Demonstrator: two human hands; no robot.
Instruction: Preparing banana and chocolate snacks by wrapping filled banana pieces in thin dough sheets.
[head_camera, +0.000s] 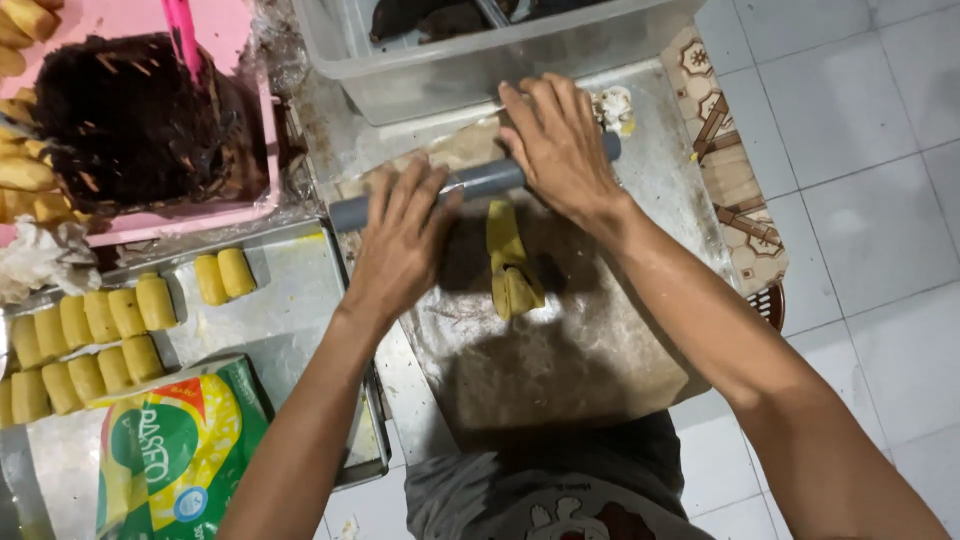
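Grey roller (480, 182) mid-section hidden under both hands. Pink tray (235, 40) cut by upper-left edge. Clear tub (480, 60) contents dark, unidentifiable. Green packet (175, 455) cropped at bottom.

White tiled floor (860, 200) along the right of the frame, evenly lit, grey grout lines crossing.

One soft, bulging plastic packet (175, 455), green and yellow with a red corner, lies on the metal tray (300, 290), at its near edge.
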